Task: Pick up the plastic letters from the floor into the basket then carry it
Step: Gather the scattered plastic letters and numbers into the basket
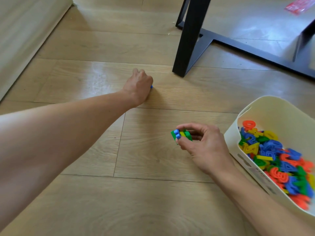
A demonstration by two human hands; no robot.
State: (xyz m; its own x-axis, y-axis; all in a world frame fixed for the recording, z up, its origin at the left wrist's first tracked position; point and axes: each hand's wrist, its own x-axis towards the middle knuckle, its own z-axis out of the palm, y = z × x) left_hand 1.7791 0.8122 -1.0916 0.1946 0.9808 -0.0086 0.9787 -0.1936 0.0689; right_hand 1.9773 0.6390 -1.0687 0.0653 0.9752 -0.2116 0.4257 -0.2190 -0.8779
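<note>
Both hands loaded; basket lies to the right of the right hand's fingers.

Right hand (202, 147) fingers are clamped on a green-blue-yellow letter cluster (181, 134); the basket (242, 116), nearest this hand, holds many letters. Left hand (139, 86) is curled closed, a blue letter (151, 86) showing at its fingers. No loose letters visible on the floor (85, 193).

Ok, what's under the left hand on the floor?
Only a small blue piece shows at the edge of the left hand, probably a plastic letter. The closed fingers cover the rest, so its shape cannot be told.
</note>
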